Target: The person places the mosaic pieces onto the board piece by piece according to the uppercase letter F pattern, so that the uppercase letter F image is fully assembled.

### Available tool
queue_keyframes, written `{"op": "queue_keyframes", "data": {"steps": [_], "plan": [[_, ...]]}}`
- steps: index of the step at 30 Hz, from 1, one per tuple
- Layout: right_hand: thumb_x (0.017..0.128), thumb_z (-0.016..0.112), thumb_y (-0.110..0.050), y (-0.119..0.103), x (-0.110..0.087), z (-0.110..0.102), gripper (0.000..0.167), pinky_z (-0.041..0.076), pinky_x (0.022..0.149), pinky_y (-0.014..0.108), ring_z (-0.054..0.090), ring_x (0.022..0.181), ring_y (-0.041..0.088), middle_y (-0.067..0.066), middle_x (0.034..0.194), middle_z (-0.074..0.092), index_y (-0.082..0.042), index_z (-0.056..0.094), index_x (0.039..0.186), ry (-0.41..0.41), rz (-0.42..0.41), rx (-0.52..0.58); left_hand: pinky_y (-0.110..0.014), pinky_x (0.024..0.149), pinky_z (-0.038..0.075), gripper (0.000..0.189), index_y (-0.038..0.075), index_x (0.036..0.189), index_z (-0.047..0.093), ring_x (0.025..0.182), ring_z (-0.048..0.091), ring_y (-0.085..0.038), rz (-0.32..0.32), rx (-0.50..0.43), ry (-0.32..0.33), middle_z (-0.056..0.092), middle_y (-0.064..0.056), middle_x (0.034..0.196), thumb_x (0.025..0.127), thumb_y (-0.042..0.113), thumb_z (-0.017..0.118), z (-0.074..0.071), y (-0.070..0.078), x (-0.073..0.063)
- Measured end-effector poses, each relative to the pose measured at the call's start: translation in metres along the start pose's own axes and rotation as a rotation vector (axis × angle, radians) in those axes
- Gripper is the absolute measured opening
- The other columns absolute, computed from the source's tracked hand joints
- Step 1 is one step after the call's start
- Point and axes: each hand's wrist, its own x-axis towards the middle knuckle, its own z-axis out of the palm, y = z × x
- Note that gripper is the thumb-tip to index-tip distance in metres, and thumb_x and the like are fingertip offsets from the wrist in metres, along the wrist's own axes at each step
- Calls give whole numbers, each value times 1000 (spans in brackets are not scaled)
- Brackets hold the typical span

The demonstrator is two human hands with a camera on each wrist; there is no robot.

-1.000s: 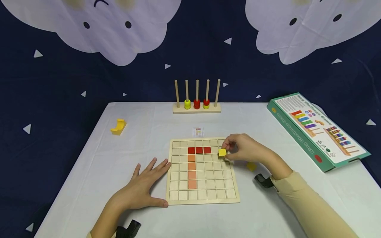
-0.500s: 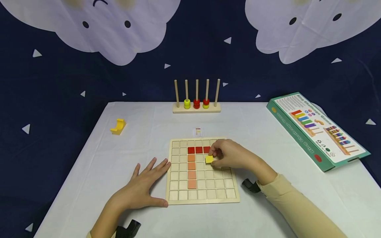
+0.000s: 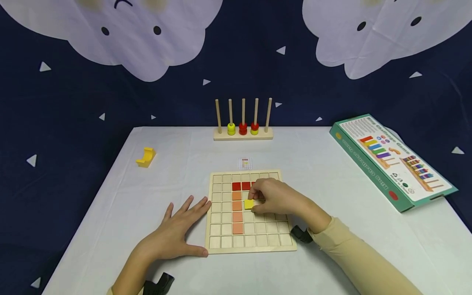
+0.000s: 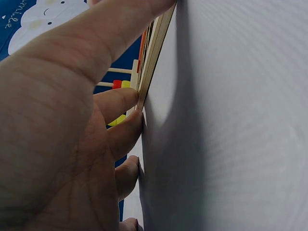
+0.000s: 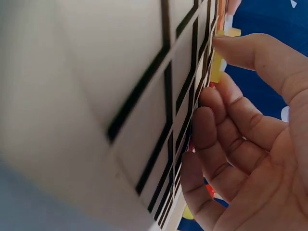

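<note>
My right hand (image 3: 276, 198) pinches a yellow square tile (image 3: 248, 204) between thumb and index finger over the wooden grid board (image 3: 254, 249). The right wrist view shows this yellow tile (image 5: 217, 65) at the fingertips, close to the board's surface; I cannot tell whether it touches. Red tiles (image 3: 236, 186) lie in a row near the board's top, the rightmost partly covered by my hand. Orange tiles (image 3: 237, 228) run down one column. My left hand (image 3: 175, 233) rests on the table with fingers spread, its thumb and fingertips at the board's left edge.
Behind the board lies a small printed pattern card (image 3: 245, 163). Farther back stands a wooden peg rack (image 3: 243, 137) with red and yellow rings. A yellow curved block (image 3: 146, 157) sits at the back left, and a green game box (image 3: 394, 164) at the right.
My right hand has carried the yellow tile leftward and nearer me across the board, beside the orange column. A second yellow tile on the table is now hidden by my arm. My left hand stays still.
</note>
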Motion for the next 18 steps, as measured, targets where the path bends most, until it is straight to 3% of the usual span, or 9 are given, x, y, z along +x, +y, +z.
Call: {"op": "queue_keyframes", "data": {"steps": [18], "plan": [[82, 89, -17, -4, 3, 2, 20, 48, 74, 24, 55, 83, 7, -7, 91, 65, -18, 75, 98, -11, 7, -56, -85, 122, -2, 123, 30, 170, 33, 168, 13, -43, 18, -11, 13, 29, 4, 179, 69, 70, 90, -1, 0, -2]]}}
